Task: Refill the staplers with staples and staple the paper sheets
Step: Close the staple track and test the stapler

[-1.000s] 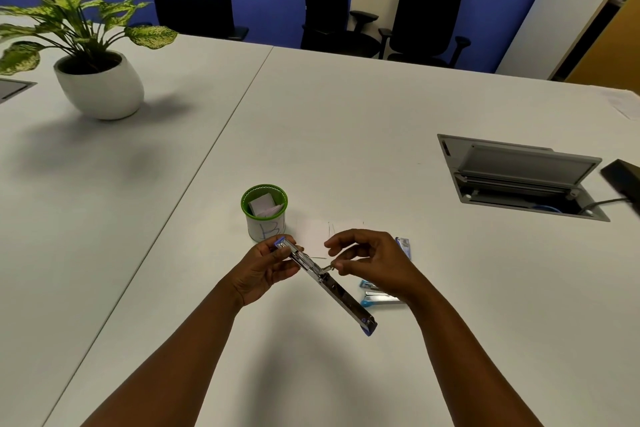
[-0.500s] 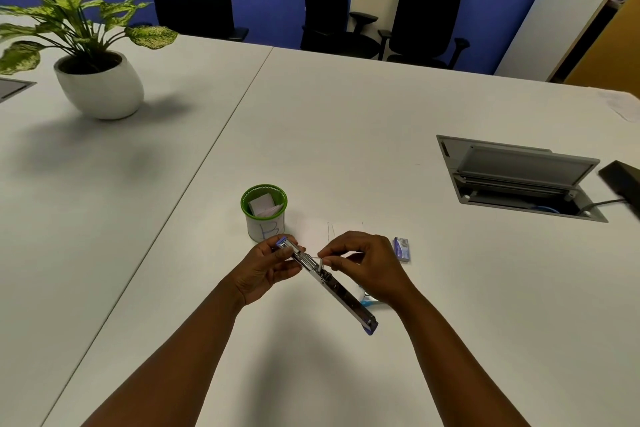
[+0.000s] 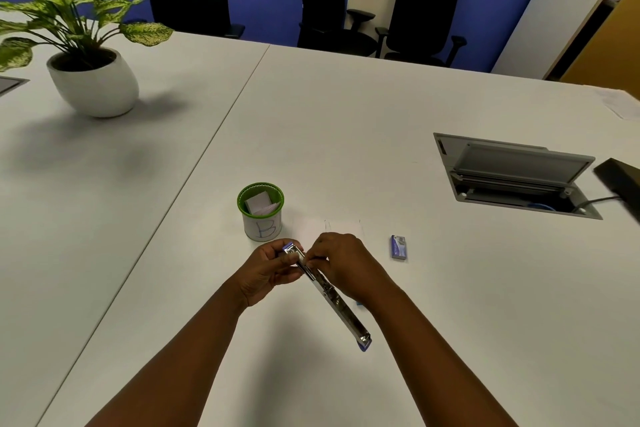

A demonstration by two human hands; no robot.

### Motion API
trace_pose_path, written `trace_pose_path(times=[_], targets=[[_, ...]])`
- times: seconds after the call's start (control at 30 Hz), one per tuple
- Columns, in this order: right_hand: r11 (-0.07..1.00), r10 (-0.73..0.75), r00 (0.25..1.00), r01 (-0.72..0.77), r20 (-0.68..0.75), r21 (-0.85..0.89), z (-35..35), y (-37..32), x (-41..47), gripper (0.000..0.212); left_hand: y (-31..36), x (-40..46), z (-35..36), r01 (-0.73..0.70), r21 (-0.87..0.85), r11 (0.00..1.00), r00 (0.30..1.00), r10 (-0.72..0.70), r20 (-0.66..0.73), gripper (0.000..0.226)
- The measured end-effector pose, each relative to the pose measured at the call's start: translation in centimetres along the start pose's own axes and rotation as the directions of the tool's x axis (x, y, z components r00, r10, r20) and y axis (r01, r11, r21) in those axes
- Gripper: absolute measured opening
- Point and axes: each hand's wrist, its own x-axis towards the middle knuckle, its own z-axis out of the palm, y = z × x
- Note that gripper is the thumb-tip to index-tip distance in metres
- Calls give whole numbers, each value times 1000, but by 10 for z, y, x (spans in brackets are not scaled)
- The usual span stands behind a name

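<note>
Metal stapler (image 3: 329,291): one; hands: two; cup (image 3: 261,215): one

The left hand (image 3: 266,270) is gripping the far end of an opened metal stapler (image 3: 332,295), which is slanting down toward the near right above the white table (image 3: 346,121); the right hand (image 3: 343,265) is pinching at its channel close to the left fingers (whether staples are between them is too small to tell). A green-rimmed cup (image 3: 260,211) marked "B" is holding folded paper just beyond the hands; a small blue staple box (image 3: 398,247) is lying to the right, a potted plant (image 3: 79,45) is standing far left, and an open cable hatch (image 3: 516,177) is sitting far right.
</note>
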Motion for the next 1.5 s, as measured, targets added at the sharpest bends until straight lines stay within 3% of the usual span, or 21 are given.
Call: trace_pose_path(times=[0.17,0.4,0.67,0.87,1.07,1.13,1.23,1.33,1.37,1.5], targets=[[997,34,999,-32,30,-68,-2,0,3,24,-2,2,3,-6,-2,1000,1000,6,-18,20],[995,89,996,-90,18,35,-2,0,0,16,-4,0,6,8,36,999,1000,-8,5,18],[994,105,991,-102,82,-38,-5,3,6,19,-9,0,14,-5,-79,997,998,0,-66,16],[996,87,996,-86,30,-39,-7,-1,7,21,-15,2,15,30,-237,971,995,-51,-84,16],[993,103,995,-103,2,-57,-5,-3,7,21,-13,5,15,60,-212,976,996,-72,-54,16],[992,129,991,-128,-36,22,-3,-2,5,20,-13,5,14,59,-197,979,997,-68,-42,16],[942,211,974,-182,-77,283,-3,2,2,21,-7,2,15,54,-202,978,999,-55,1,21],[743,322,946,-236,-25,626,-6,6,0,16,1,0,15,26,-246,969,999,-20,26,75],[690,347,938,-250,-7,679,-6,6,0,15,3,-1,15,14,-253,967,1000,-8,25,83],[732,341,939,-241,-36,638,-2,5,-2,15,6,-1,14,-2,-256,967,1000,6,16,89]])
